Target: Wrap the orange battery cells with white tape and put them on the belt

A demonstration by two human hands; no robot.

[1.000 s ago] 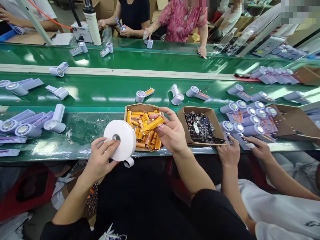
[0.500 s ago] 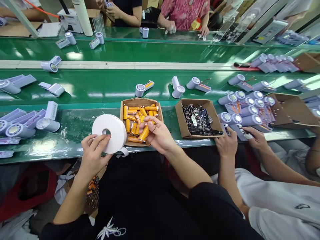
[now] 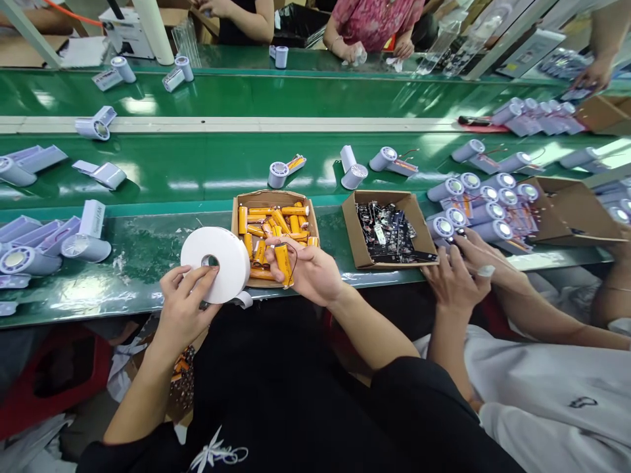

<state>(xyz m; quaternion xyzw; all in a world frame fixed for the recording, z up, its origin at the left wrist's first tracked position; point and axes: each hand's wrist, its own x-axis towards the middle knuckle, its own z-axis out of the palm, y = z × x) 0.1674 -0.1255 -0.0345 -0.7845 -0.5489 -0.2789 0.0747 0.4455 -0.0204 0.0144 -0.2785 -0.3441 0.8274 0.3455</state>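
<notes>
My left hand (image 3: 190,295) holds a white roll of tape (image 3: 229,266) by its hub, fingertips at the centre hole; a loose tape end hangs at the roll's lower right. Between the fingers of my right hand (image 3: 315,272) is an orange battery (image 3: 283,264) with a thin dark wire, held upright over the near edge of a cardboard box (image 3: 235,213). Several more orange batteries (image 3: 256,219) lie in that box. The roll is just left of the box, apart from the battery.
A cardboard box of small dark parts (image 3: 349,230) stands to the right. Lilac fan housings (image 3: 86,246) lie at left, on the green belt (image 3: 197,164) and at right. A co-worker's hands (image 3: 456,282) work close on the right; others sit across.
My right hand has turned palm-up and the battery in it now points more upright. The tape roll has barely moved. The co-worker's hands at right have come together.
</notes>
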